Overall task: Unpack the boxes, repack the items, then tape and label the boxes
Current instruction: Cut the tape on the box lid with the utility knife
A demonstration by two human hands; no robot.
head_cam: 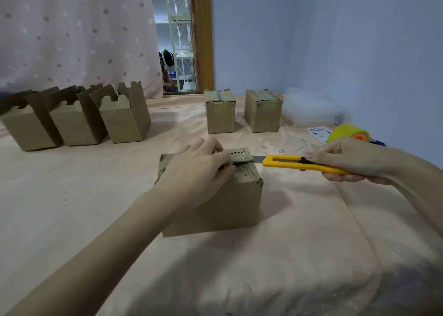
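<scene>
A white shipping label sheet (320,131) lies flat at the right, printed with dark bars and lines of text too small to read; no brand or writing shows on any box.

In the middle of the peach-coloured cloth-covered counter (72,196) stands a small brown cardboard box (215,208), its top sealed with worn tape. The left hand (199,167) lies on the box top, fingers straight and close together, pressing down and covering most of the seam. The right hand (347,162) grips a yellow plastic utility knife (299,163), fingers curled round the handle and the thumb on the black slider. The grey blade is extended and reaches the right end of the box top, at the tape edge just beside the left fingertips.

Behind stand two more sealed brown cardboard boxes (220,114), side by side but apart. At the far left, three open brown cardboard boxes (79,121) sit in a tight row with their notched flaps raised. A roll of yellowish packing tape with an orange core (347,132) rests just behind the right hand, beside the label sheet. A heap of clear plastic bags (311,109) lies against the blue wall (335,40). A pink dotted curtain (72,28) hangs at the left, next to a doorway with white shelving (178,28) beyond.
</scene>
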